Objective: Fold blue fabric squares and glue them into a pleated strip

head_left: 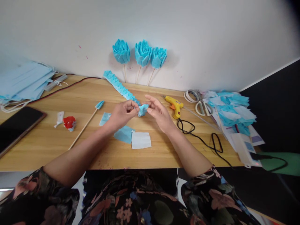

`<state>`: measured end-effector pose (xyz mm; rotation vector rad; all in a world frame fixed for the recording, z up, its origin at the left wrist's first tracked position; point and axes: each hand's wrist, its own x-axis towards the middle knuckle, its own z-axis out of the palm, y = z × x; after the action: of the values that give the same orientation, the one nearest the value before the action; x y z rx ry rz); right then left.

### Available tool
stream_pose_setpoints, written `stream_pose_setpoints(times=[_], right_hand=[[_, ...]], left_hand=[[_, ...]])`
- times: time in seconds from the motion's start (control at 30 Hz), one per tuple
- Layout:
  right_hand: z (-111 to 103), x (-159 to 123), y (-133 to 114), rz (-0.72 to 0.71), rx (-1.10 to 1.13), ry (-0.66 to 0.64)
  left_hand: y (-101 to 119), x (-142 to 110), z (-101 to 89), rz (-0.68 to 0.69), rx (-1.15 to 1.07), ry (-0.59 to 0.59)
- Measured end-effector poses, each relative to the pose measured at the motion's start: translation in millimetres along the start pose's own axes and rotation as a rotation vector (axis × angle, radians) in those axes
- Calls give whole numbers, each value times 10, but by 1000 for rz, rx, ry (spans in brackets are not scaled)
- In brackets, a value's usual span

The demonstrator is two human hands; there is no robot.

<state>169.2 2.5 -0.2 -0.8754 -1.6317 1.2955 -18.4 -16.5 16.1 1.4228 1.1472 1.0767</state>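
Between my hands is a small folded piece of blue fabric [142, 110], raised a little above the wooden table. My left hand [125, 114] pinches its left side with thumb and forefinger. The thumb and fingers of my right hand [158, 113] close on its right edge. Just behind it, a long row of folded blue petals [119, 86] lies slantwise on the table. Flat pieces in blue [124, 134] and white [141, 140] lie in front of my hands. A stick with a blue tip [87, 125] rests to the left, partly behind my left forearm.
Three blue fabric flowers [142, 53] on sticks lean against the wall. To the right are a yellow glue gun [174, 105], tape [191, 96], scissors [203, 107], a blue-and-white fabric pile [232, 107] and a power strip [246, 150]. Face masks [25, 81] and a phone [20, 128] lie left.
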Motion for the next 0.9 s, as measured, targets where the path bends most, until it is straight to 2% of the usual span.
stream_pose_setpoints(times=[0.17,0.5,0.73,0.8,0.9], right_hand=[[-13,10,12,35,58,43],[-30,30,97,5,-9,79],[4,20,61,39,46,88],[-6,22,38,51,50,68],[-101,53,50,35,-26,108]], left_hand=[[-27,24,-12,-33,-92,63],[-17,16,-5,-100,-146,4],[-42,21,19,-144,-158,-49],[-47,27,13,-130,-168,-27],[-67,62,-48,-82,-227,88]])
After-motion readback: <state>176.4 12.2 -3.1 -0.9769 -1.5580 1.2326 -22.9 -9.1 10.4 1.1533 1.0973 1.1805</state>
